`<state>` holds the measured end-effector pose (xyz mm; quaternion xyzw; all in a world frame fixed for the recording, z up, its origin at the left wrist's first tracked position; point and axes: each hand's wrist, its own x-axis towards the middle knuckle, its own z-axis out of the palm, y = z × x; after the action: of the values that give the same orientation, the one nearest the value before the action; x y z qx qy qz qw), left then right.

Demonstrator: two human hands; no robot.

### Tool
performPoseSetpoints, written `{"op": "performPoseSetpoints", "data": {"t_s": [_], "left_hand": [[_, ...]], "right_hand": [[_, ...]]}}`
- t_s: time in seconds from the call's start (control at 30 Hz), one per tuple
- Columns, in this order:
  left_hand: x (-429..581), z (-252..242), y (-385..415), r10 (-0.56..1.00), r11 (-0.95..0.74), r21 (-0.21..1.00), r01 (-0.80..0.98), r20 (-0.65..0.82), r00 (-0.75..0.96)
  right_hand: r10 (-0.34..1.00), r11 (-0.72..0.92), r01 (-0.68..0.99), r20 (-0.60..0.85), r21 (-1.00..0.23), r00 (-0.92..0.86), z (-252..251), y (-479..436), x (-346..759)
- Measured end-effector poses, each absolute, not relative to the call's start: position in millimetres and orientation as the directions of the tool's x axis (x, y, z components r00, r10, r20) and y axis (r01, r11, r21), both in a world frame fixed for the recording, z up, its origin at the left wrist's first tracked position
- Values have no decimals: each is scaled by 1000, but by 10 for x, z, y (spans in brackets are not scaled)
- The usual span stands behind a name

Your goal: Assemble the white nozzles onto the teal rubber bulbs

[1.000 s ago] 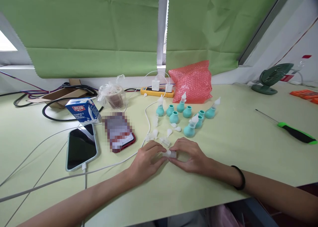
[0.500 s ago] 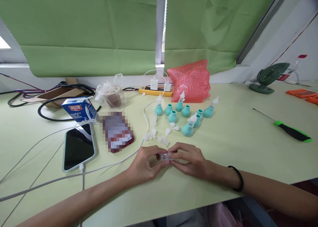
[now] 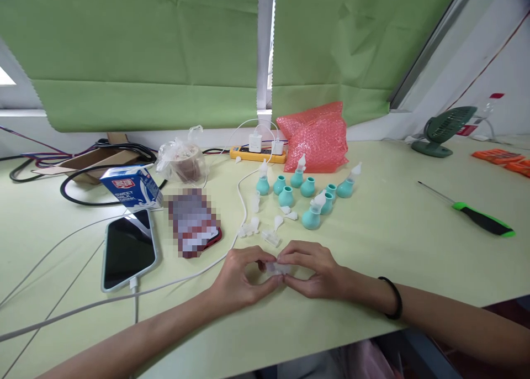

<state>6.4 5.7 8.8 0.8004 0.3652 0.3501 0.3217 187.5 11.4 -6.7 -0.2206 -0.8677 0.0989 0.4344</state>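
Between their fingertips, my left hand and my right hand pinch a small translucent plastic piece near the front of the table. The fingers partly cover it. Just beyond lies a clear tube piece, with a white tip and other clear parts around it. Several turquoise bulbs stand farther back. Some are open at the top, like one bulb; others carry clear pointed nozzles, like the nearest capped bulb.
On the left are a phone with a cable, a second phone and a milk carton. A yellow power strip and pink bubble wrap are at the back. A screwdriver and fan sit right.
The view has shifted slightly. Both hands still hold the clear piece, and the right fingers have changed position a little around it.
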Motion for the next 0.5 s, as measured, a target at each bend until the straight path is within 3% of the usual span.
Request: {"op": "performPoseSetpoints", "data": {"t_s": [0.17,0.33,0.37,0.43,0.5], "left_hand": [[63,57,32,795,-556,744,371,344,500],[101,331,205,763,-628,669,398,428,485],[143,421,292,750,-656,614,439,460,475],[271,575,512,710,-690,393,607,531,463],[443,645,759,747,-617,216,757,464,477]], "right_hand": [[458,889,288,713,-356,-530,-46,111,1876],[528,835,380,774,-399,-349,79,115,1879],[545,818,400,780,-414,-307,94,122,1883],[578,787,421,778,-451,-246,97,141,1892],[613,758,423,764,-496,-203,74,160,1900]]}}
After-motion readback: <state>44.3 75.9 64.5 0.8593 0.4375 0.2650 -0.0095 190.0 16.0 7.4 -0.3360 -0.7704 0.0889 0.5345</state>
